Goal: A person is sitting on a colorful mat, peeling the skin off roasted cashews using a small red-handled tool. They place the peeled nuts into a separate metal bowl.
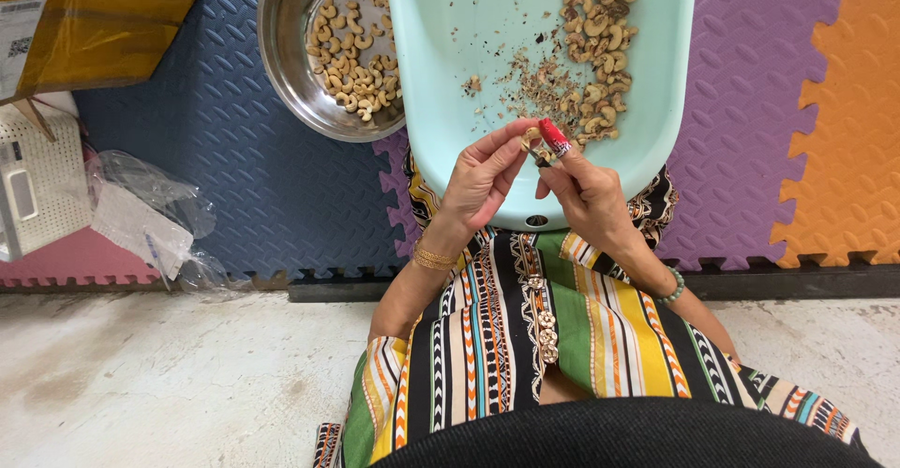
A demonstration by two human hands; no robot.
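My left hand (483,177) pinches a single cashew nut (531,137) between thumb and fingertips over the near rim of a pale green tray (450,37). My right hand (586,191) grips a small red-handled knife (553,138), its blade touching the nut. Unpeeled cashews (595,46) and brown skin flakes (530,83) lie on the tray's right side. The tray rests on my lap, over a striped dress.
A steel bowl (281,46) with peeled cashews sits left of the tray on blue foam mats. A cardboard box (94,18), a white plastic basket (37,187) and clear plastic bags (150,215) lie far left. Purple and orange mats lie to the right.
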